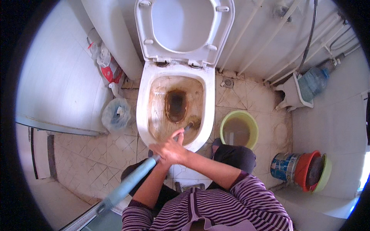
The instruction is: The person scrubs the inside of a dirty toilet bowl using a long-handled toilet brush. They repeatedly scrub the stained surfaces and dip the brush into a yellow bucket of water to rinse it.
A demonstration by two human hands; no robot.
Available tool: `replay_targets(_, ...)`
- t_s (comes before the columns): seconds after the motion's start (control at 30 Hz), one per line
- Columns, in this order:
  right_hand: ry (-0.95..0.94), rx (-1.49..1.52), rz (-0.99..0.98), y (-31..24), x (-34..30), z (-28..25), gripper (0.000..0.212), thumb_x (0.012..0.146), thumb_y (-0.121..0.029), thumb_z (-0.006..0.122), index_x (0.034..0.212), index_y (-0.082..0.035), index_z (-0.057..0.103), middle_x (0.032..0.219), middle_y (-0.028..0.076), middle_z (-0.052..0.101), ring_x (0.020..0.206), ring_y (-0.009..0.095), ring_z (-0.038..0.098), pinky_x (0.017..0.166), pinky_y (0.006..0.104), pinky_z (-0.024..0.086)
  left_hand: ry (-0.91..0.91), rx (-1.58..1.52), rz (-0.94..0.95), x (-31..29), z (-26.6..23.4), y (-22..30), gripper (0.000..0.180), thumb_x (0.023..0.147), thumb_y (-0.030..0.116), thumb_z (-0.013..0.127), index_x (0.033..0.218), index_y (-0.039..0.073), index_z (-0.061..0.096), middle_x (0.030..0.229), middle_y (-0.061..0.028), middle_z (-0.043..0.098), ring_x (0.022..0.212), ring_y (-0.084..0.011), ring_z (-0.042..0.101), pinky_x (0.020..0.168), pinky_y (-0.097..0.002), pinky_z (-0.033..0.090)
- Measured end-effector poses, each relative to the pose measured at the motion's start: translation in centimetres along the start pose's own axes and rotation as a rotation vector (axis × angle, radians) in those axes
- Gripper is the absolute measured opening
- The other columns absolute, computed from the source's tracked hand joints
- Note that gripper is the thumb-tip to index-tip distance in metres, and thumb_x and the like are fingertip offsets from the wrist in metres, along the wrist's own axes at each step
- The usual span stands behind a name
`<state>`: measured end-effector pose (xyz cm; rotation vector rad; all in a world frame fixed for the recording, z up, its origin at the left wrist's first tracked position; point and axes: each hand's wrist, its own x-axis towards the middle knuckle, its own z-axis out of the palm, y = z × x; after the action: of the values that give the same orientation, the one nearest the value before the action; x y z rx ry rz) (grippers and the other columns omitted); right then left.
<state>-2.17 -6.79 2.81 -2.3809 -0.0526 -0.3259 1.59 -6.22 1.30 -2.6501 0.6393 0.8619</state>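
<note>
"At the front right of the brown-stained toilet bowl, what's that poking in?"

"The far end of a light blue pole. The rest slants back toward the lower left."

"Can you make out its tip?"

"It's grey, but too small to tell more."

"How are the hands?"

"Together, over the bowl's front rim. The right hand is wrapped around the pole; the left hand, partly covered by it, grips there too."

"And close by?"

"The toilet seat is raised behind the bowl. Just right stands a yellow-green bucket of murky water; on the left, a translucent plastic bag sits on the tiles."

"Farther right?"

"A blue water jug by a white stool, and nearer the person, a blue pail against a red basin."
</note>
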Motion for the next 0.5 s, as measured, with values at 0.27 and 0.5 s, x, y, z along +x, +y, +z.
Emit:
replay_targets(0.27,0.034,0.001,-0.019,2.1,4.5,-0.1,0.025,0.062,-0.01,0.057,0.086,-0.004,0.054,0.073,0.015,0.062,0.067,0.035,0.063,0.063,0.0453,0.05,0.706,0.173,0.091,11.3,7.4,-3.7,0.07,0.076,0.08,0.036,0.055,0.015,0.052,0.049,-0.001,0.044,0.054,-0.0212,0.049,0.055,-0.039,0.043)
replay_targets(0.5,0.254,0.124,0.106,-1.9,2.3,1.4,0.017,0.066,-0.013,0.058,0.081,-0.005,0.056,0.064,0.019,0.06,0.06,0.039,0.06,0.06,0.0498,0.047,0.34,-0.316,0.438,2.4,2.8,-6.1,0.063,0.078,0.074,0.039,0.061,0.015,0.053,0.053,-0.0013,0.046,0.055,-0.0204,0.049,0.057,-0.0372,0.043)
